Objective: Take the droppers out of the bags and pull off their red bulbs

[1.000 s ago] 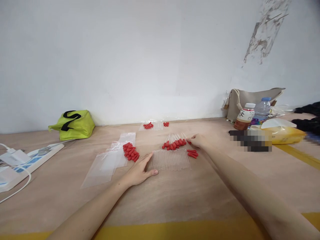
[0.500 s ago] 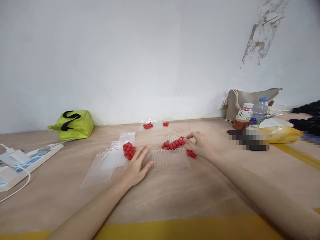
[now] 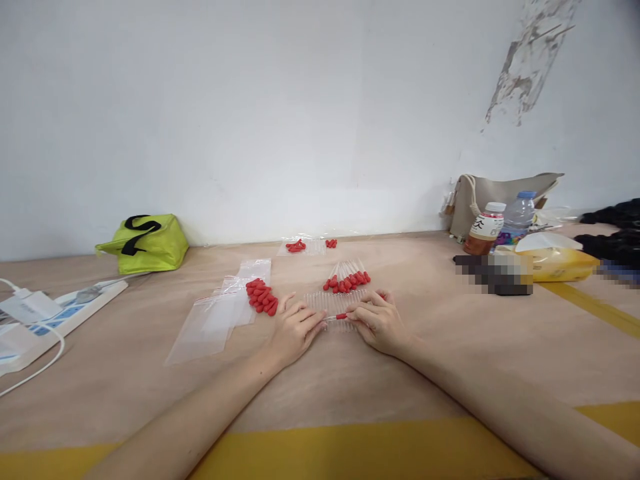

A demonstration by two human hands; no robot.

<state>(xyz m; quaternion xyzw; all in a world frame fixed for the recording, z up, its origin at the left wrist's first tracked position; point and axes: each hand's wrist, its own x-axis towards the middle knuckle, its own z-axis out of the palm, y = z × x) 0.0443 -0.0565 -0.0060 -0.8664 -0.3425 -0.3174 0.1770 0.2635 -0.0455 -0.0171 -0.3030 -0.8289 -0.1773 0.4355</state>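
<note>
Now: left hand and right hand, brought together fingertip to fingertip over the near edge of the row of clear tubes. Half a second ago they were apart, the left flat on the table beside the row with fingers spread, the right up at the fan of capped droppers. Left fingers: drawn narrow, pinching one clear tube at its end. Right fingers: drawn narrow, pinching a red bulb, which sits at the tube's other end, in the small gap between the two sets of fingertips. Whether bulb and tube are joined cannot be told. Pile of loose red bulbs: just beyond the left fingers, to their outer side, unchanged. Capped droppers: just beyond the right fingers, unchanged. Clear zip bags: well out from the left fingers. Green bag and bottles: far from both hands, by the wall.
</note>
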